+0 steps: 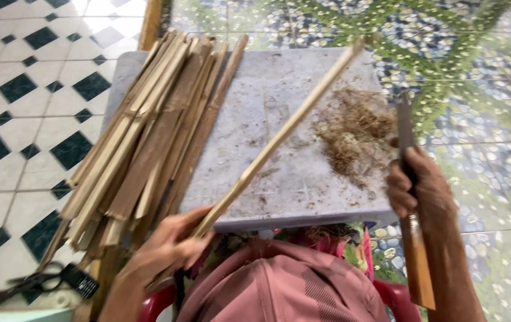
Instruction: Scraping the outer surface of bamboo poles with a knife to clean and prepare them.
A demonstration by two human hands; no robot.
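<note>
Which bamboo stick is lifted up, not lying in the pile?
The long pale stick held in the left hand, slanting across the grey board. All the others lie bundled in the pile on the board's left side.

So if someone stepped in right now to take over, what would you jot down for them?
Left hand: grip shut on a long bamboo strip, which slants across the grey board.
Right hand: grip shut on a knife with a wooden handle, blade pointing away, off the strip.
Done, apparently: a heap of shavings lies on the board.
Left: a stack of bamboo strips on the board's left side. Scissors lie on the floor.
</note>
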